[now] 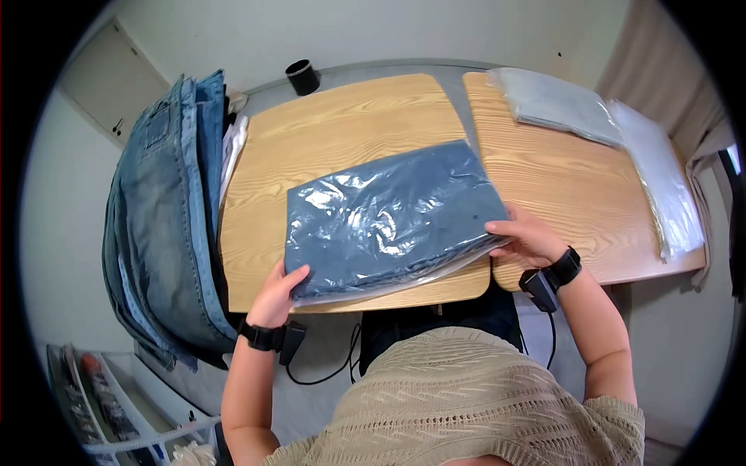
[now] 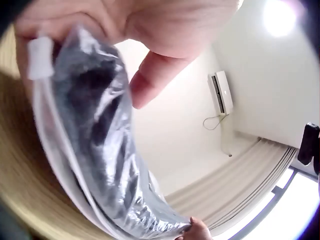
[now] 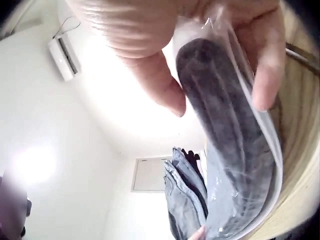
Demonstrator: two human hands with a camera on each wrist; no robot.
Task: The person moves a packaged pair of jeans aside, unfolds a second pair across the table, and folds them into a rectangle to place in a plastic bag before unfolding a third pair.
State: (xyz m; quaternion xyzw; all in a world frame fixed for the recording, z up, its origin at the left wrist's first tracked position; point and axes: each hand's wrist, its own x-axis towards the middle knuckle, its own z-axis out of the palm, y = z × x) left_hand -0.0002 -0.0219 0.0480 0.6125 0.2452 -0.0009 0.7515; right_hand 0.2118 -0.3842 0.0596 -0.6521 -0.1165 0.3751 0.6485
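A folded blue garment in a clear plastic bag [image 1: 385, 217] lies flat over the front part of the wooden table, its shiny surface facing up. My left hand [image 1: 273, 297] grips the near left corner, thumb on top. At the near right corner, my right hand [image 1: 535, 237] pinches the bag between thumb and fingers. A white slider [image 2: 41, 59] sits on the bag's edge by the left hand in the left wrist view. Seen from the right wrist, the folded denim-like layers [image 3: 225, 105] show through the plastic between thumb and fingers.
A thick pile of jeans [image 1: 159, 217] hangs at the table's left side. On the right-hand table [image 1: 552, 202] lie a bagged grey item [image 1: 556, 105] and clear plastic bags [image 1: 657, 182]. A black bin [image 1: 302, 78] stands behind. Cables hang from both wrist cameras.
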